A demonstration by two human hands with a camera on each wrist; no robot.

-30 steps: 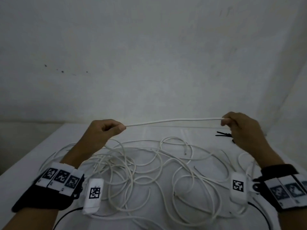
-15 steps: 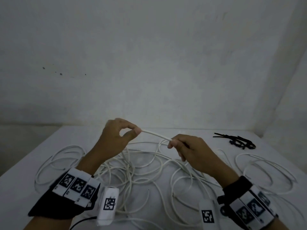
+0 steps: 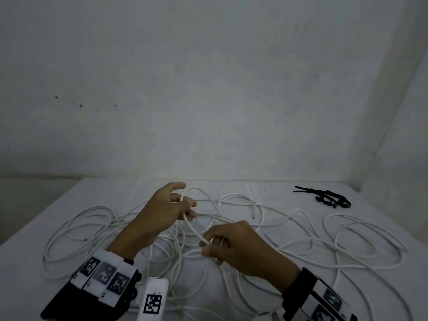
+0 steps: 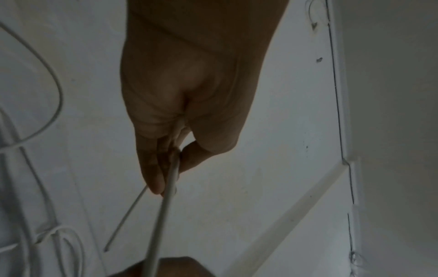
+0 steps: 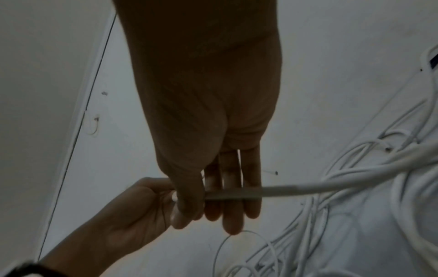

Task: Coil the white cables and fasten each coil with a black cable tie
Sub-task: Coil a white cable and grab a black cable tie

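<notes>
A white cable (image 3: 193,230) runs between my two hands above a tangle of white cables (image 3: 243,228) on the white table (image 3: 27,246). My left hand (image 3: 185,205) holds it with curled fingers, and a small loop (image 3: 203,193) arcs up beside the hand. My right hand (image 3: 208,245), lower and nearer, pinches the same cable between thumb and fingers. In the left wrist view the cable (image 4: 163,206) leaves my left fingers (image 4: 154,178) toward the right hand. In the right wrist view the cable (image 5: 296,188) crosses my right fingers (image 5: 232,206). Black cable ties (image 3: 324,198) lie at the far right.
Loose cable loops spread over the left side (image 3: 76,235) and the right side (image 3: 366,246) of the table. A pale wall (image 3: 208,89) rises just behind the table's far edge, with a corner at the right.
A second ago the hands held the cable stretched taut and wide apart. The right hand has come in to the left hand and both have dropped lower; the cable now bends in a loop.
</notes>
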